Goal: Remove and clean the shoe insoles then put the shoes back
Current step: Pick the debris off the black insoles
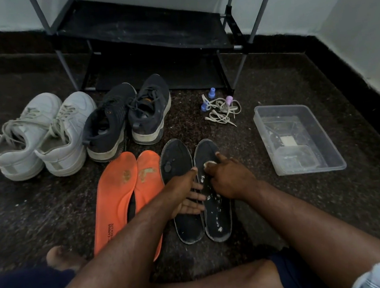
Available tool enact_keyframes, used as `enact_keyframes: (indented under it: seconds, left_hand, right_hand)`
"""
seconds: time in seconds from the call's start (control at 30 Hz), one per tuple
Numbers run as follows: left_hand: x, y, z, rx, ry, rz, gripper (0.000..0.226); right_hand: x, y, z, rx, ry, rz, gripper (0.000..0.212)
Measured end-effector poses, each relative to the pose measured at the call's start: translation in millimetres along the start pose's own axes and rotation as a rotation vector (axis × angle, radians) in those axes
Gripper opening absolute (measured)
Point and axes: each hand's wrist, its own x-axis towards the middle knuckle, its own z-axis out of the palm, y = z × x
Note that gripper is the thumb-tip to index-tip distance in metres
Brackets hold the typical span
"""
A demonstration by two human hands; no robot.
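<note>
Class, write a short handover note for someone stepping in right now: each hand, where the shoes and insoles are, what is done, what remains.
Left hand: open, fingers pressing the black insoles to steady them.
Right hand: pinches a small white wad, rubbing the right black insole, which carries white flecks.
Left black insole and orange insoles lie beside it on the floor; the orange ones are stained.
White shoes and dark shoes stand before the rack.
Done: insoles out.
Left: finish cleaning, refit insoles, put shoes back.

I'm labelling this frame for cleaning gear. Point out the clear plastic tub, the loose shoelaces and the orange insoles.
clear plastic tub (267, 134): head view, left wall.
loose shoelaces (221, 110): head view, middle of the tangle.
orange insoles (117, 192): head view, left insole's midsection.
</note>
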Motion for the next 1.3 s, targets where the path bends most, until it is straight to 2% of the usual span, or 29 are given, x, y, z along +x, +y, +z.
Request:
enact_keyframes:
  seconds: [0.17, 0.33, 0.47, 0.6, 0.73, 0.9, 1.03, 1.2, 1.3]
  left_hand:
    - [2, 1, 0, -0.001, -0.002, -0.002, 0.066]
    - [1, 2, 0, -0.004, 0.004, -0.01, 0.067]
    - [0, 1, -1, 0.0, 0.0, -0.004, 0.065]
    - [-2, 1, 0, 0.0, -0.005, -0.007, 0.068]
    - [-2, 1, 0, -0.005, -0.007, -0.002, 0.067]
    - [-3, 1, -1, -0.007, -0.007, 0.001, 0.067]
    - [-1, -1, -1, 0.001, -0.003, 0.005, 0.066]
    - [-2, 0, 0, 0.002, -0.003, 0.0, 0.066]
    - [-2, 0, 0, 0.003, -0.008, 0.001, 0.066]
  right_hand:
    - [12, 9, -4, 0.035, -0.025, 0.071, 0.059]
    - [3, 3, -3, 0.05, -0.038, -0.007, 0.052]
    - [6, 8, -7, 0.041, 0.019, 0.11, 0.053]
    - [-8, -4, -7, -0.008, -0.018, 0.04, 0.053]
    - [-2, 8, -7, -0.038, 0.012, 0.111, 0.053]
    - [-14, -1, -2, -0.052, -0.058, 0.029, 0.055]
    - [-7, 11, -6, -0.015, -0.052, 0.15, 0.056]
    - [-17, 2, -3, -0.007, -0.13, 0.055, 0.058]
    - [-9, 12, -5, 0.024, -0.087, 0.141, 0.057]
